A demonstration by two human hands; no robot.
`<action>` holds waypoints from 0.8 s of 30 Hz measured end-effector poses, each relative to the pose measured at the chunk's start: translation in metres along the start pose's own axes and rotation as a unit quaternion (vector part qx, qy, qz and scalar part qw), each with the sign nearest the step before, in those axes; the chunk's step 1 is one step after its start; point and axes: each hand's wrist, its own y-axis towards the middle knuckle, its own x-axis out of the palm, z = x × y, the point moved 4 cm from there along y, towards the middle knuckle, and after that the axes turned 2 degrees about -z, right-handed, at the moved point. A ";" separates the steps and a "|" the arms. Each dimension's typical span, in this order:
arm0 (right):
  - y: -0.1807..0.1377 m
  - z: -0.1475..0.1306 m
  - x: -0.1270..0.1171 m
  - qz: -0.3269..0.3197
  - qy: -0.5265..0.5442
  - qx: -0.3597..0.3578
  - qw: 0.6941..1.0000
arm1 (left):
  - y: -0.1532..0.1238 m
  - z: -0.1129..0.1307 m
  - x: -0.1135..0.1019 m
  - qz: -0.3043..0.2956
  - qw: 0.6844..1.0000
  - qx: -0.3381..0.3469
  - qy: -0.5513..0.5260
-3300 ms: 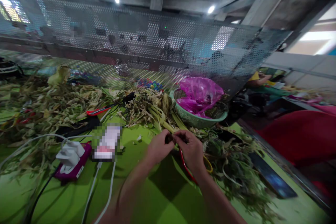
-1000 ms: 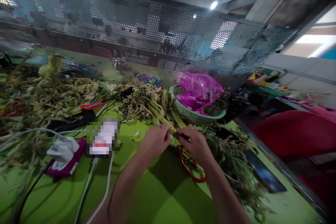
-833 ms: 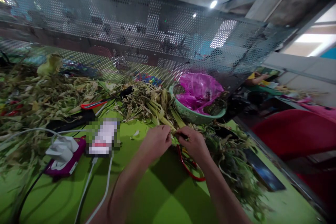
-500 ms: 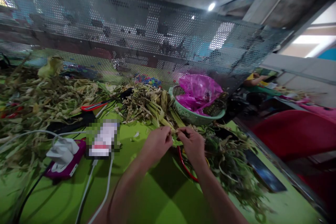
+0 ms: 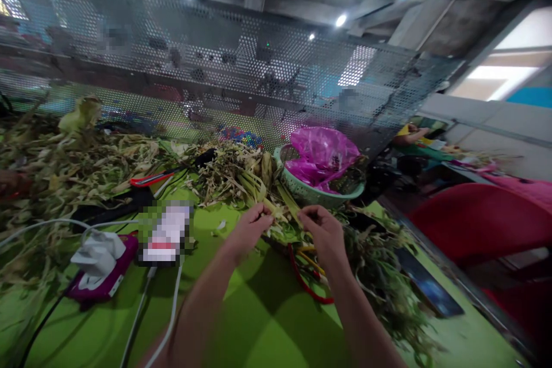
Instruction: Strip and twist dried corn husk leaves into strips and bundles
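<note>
My left hand [image 5: 249,231] and my right hand [image 5: 322,232] hover over a green table [image 5: 254,322], a short gap between them. Each pinches at pale green plant stalks [image 5: 276,213] that run from a heap of leaves toward me. The left fingers are closed on a stalk end; the right fingers are curled on strands beside it. Red-handled scissors [image 5: 304,279] lie on the table just under my right wrist. A teal basket [image 5: 321,195] with a pink plastic bag [image 5: 323,155] stands right behind the hands.
Dried leaves [image 5: 73,155] heap across the left and back; more greens [image 5: 379,276] lie at right. A white charger on a purple block [image 5: 101,267], cables [image 5: 164,310], a blurred-out item [image 5: 166,233], red pliers [image 5: 149,179] and a dark phone [image 5: 425,287] lie around. A perforated metal screen [image 5: 241,75] closes the back.
My hands were pinched together on the stalks; now they have pulled apart sideways, the left moving left and the right moving right. The view shifted slightly.
</note>
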 end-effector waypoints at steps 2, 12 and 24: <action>-0.005 -0.003 0.011 -0.061 0.038 0.009 0.997 | 0.000 -0.002 0.002 -0.008 0.999 -0.014 -0.045; -0.022 0.001 0.035 -0.143 0.224 0.095 0.959 | -0.001 -0.006 0.016 -0.060 0.975 -0.059 -0.204; -0.025 -0.002 0.040 -0.119 0.273 0.086 0.951 | -0.004 -0.005 0.022 -0.071 0.956 -0.071 -0.277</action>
